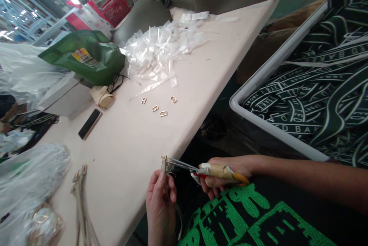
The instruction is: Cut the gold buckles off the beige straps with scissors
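Our left hand has its grip pinched on a beige strap, the gold buckle at its twelve o'clock; our right hand, at three, holds taped scissors (tips at the buckle). Farther toward twelve, loose buckles lie on the tabletop, bundled straps at nine.

Yellow-handled scissors point at a gold buckle topping a pale strap.
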The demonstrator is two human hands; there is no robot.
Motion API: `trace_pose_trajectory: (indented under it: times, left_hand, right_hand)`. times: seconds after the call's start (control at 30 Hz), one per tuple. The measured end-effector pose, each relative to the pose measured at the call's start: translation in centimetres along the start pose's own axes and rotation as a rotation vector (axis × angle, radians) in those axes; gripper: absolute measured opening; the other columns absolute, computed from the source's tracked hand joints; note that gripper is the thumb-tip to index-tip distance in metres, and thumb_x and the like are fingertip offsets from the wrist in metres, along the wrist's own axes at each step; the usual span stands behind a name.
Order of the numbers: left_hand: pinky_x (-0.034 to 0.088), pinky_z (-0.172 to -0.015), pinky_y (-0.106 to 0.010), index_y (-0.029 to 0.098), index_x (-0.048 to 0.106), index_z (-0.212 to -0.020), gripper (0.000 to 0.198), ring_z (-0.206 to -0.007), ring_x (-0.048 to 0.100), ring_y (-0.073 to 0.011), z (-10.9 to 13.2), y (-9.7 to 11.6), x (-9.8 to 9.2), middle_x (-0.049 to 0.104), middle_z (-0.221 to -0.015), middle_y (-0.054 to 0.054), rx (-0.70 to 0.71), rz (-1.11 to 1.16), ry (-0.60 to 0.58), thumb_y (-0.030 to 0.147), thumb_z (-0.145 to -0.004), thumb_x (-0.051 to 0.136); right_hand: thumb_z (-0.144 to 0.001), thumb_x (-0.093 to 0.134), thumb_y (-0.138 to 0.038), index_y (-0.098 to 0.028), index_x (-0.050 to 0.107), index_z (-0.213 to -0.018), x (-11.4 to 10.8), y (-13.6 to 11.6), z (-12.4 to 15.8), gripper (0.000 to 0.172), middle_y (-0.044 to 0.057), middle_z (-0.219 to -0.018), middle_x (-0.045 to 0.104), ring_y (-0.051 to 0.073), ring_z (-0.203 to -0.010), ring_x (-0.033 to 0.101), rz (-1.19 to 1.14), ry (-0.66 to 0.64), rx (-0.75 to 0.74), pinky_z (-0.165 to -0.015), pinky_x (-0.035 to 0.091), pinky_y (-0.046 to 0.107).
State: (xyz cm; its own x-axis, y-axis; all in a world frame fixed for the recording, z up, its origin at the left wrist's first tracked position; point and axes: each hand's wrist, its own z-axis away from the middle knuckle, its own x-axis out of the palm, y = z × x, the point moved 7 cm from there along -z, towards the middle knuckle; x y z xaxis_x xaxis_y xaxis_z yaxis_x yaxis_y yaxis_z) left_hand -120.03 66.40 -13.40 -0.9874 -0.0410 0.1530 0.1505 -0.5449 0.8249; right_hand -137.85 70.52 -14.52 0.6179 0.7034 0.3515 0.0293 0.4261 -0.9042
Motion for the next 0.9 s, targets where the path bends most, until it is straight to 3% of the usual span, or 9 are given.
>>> trace_pose_trajectory:
  times: [0.2, 0.33, 0.47, 0.67, 0.77, 0.9]
  left_hand:
    - [0.03, -0.043, -0.013, 0.019, 0.055, -0.078, 0.035, -0.043, 0.04, -0.0026, 1.3, 2.6, -0.5, 0.057, -0.062, 0.006, 0.222, -0.301, 0.052, 0.048, -0.082, 0.075]
    - [0.031, -0.044, -0.014, 0.019, 0.055, -0.072, 0.037, -0.043, 0.037, -0.0042, 2.2, 3.8, -0.2, 0.055, -0.056, 0.005, 0.252, -0.545, 0.029, 0.05, -0.083, 0.071]
    - [0.032, -0.046, -0.017, 0.019, 0.055, -0.07, 0.037, -0.046, 0.039, -0.0064, 2.8, 4.0, 0.4, 0.052, -0.057, 0.005, 0.279, -0.692, -0.003, 0.051, -0.086, 0.067]
    - [0.031, -0.046, -0.017, 0.02, 0.054, -0.071, 0.036, -0.045, 0.037, -0.0059, 3.1, 3.1, 0.6, 0.051, -0.058, 0.005, 0.231, -0.634, -0.044, 0.05, -0.088, 0.064]
    - [0.027, -0.045, -0.016, 0.019, 0.053, -0.073, 0.036, -0.044, 0.034, -0.0042, 3.4, 2.6, 0.7, 0.055, -0.059, 0.005, 0.169, -0.561, -0.067, 0.05, -0.088, 0.063]
    - [0.028, -0.046, -0.016, 0.019, 0.053, -0.075, 0.038, -0.045, 0.034, -0.0037, 4.0, 2.4, 0.9, 0.056, -0.062, 0.005, 0.174, -0.528, -0.043, 0.053, -0.09, 0.061]
  right_hand:
    - [-0.083, 0.06, -0.075, -0.014, 0.063, -0.087, -0.8, 0.3, 0.0, 0.061, 0.006, -0.082, 0.065, 0.015, -0.07, 0.06, 0.057, 0.013, 0.019, -0.066, 0.048, 0.026]
    - [-0.075, 0.075, -0.061, -0.012, 0.069, -0.091, -2.5, -0.2, 0.4, 0.052, 0.002, -0.078, 0.062, 0.013, -0.069, 0.053, 0.283, 0.142, -0.002, -0.061, 0.041, 0.023]
    - [-0.068, 0.079, -0.059, -0.011, 0.07, -0.085, -2.6, 0.9, 0.4, 0.051, 0.0, -0.074, 0.061, 0.012, -0.067, 0.05, 0.214, 0.101, -0.007, -0.06, 0.039, 0.023]
    - [-0.065, 0.08, -0.058, -0.013, 0.061, -0.073, -2.1, 3.0, 0.2, 0.05, -0.003, -0.066, 0.052, 0.009, -0.06, 0.044, 0.009, 0.09, 0.053, -0.058, 0.038, 0.023]
    - [-0.065, 0.082, -0.056, -0.014, 0.06, -0.069, -2.3, 2.9, 0.2, 0.048, -0.004, -0.064, 0.05, 0.009, -0.06, 0.044, 0.038, 0.117, 0.087, -0.058, 0.038, 0.023]
    - [-0.063, 0.083, -0.054, -0.014, 0.06, -0.065, -2.6, 2.0, 0.0, 0.046, -0.004, -0.064, 0.052, 0.01, -0.063, 0.047, 0.144, 0.102, -0.002, -0.063, 0.041, 0.024]
